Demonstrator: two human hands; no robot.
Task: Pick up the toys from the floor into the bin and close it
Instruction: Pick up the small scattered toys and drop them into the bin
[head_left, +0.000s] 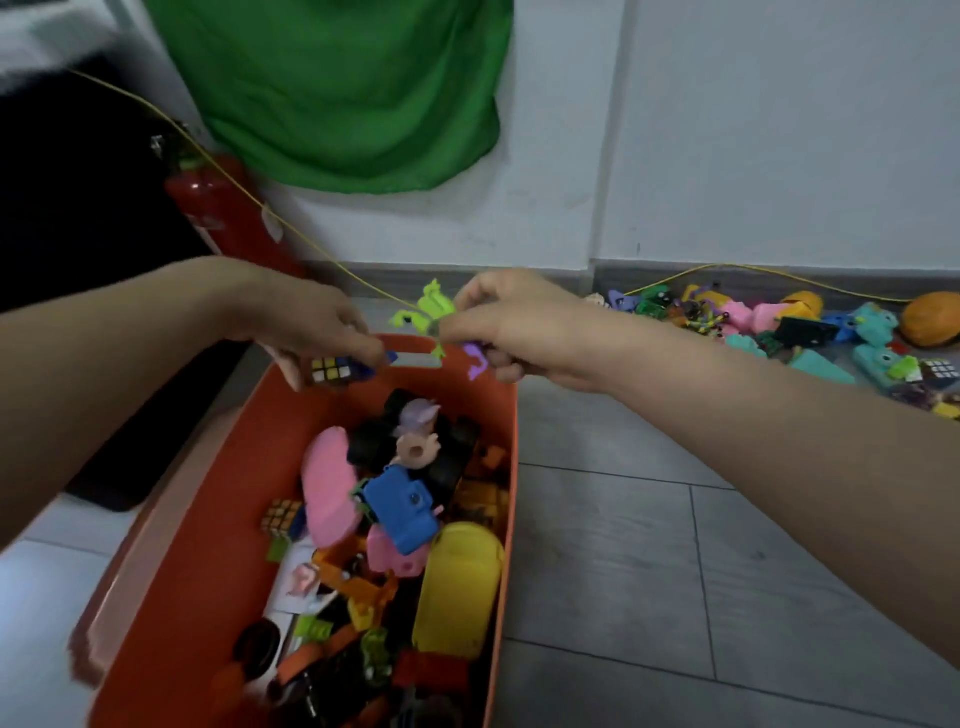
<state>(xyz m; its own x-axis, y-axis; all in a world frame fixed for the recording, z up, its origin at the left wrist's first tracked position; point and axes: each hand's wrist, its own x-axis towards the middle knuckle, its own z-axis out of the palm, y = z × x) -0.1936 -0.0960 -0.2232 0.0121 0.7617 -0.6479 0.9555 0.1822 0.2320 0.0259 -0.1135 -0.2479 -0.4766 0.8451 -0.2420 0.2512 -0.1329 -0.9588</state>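
An orange bin (176, 525) stands open on the floor, holding several toys: a blue car (402, 512), a yellow piece (460, 587), a pink piece (327, 486). Above its far end, my left hand (317, 325) grips a small puzzle cube (328, 370) together with a blue piece. Just to the right, my right hand (514, 327) pinches a lime-green frog toy (426, 312) and holds a purple toy (475, 358) under its fingers. A pile of toys (779, 327) lies on the floor along the wall at the right.
A red fire extinguisher (218, 208) leans at the wall behind the bin. Green cloth (343, 88) hangs on the wall. A yellow cord (311, 249) runs across behind my hands. Grey floor tiles (649, 545) lie to the right of the bin.
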